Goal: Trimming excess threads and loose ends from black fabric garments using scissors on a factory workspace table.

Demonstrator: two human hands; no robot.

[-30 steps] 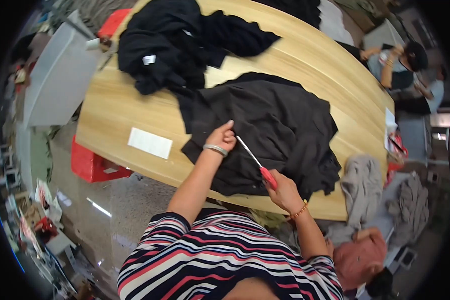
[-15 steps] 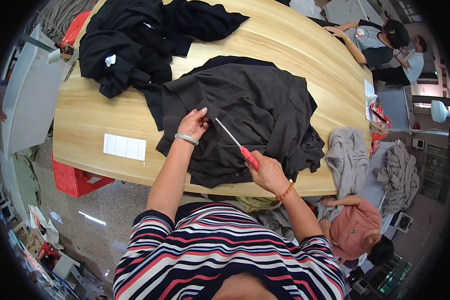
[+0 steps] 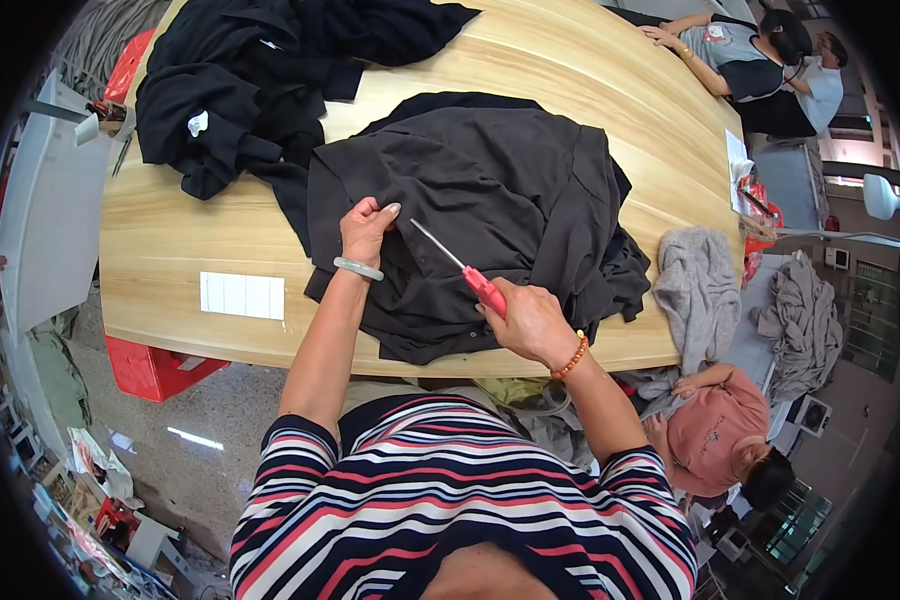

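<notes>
A long pale wooden worktop [image 3: 590, 90] fills the upper part of the view, with grey speckled floor below its near edge. On it lie two heaps of dark cloth: one black garment [image 3: 490, 210] spread at the near middle, and a second black pile [image 3: 240, 90] toward the far left. One white paper sheet [image 3: 242, 296] lies flat near the front left edge, well apart from the garment. The left hand [image 3: 367, 228], with one pale bangle at the wrist, rests on the garment with its fingers [image 3: 390, 211] closed, pinching a fold of the cloth. The right hand [image 3: 530, 320], with one orange bead bracelet, has its fingers wrapped tight around the red handle of one slim tool [image 3: 460, 268], whose thin metal shaft points up-left over the cloth toward the left hand. One red crate [image 3: 150, 365] sits under the worktop's left end. Two grey garments [image 3: 700, 290] hang at the right. Three other people are nearby: two at the far right corner, one in a pink cap [image 3: 715, 435] low on the right.
</notes>
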